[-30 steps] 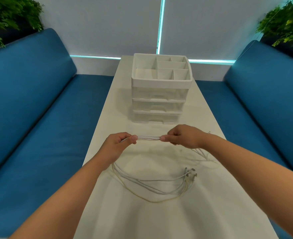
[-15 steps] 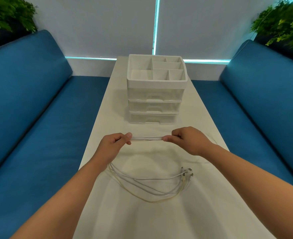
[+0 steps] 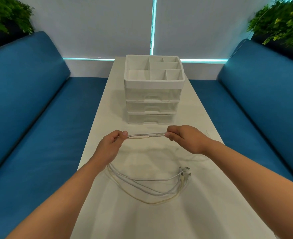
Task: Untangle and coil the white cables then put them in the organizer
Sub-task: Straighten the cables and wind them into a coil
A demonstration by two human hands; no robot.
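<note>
Both hands up over the long white table, pinching a bundle of thin white cables. My left hand has thumb and fingers closed on one end of the short stretch, my right hand closed on the other end. Stretch between them is roughly level, strands slightly twisted, one strand yellowish. From under my left hand the rest of the bundle drops to the table and sweeps in a loose arc toward me and across to below my right hand, where the metal plug ends lie clustered, apart from that hand. Whether any cable runs back from my right hand: can't tell, wrist blocks it. White plastic organizer with open top compartments and three clear drawers sits just beyond both hands, centred between them, drawers shut, compartments hold nothing. Blue cushioned benches flank my arms on both sides.
</note>
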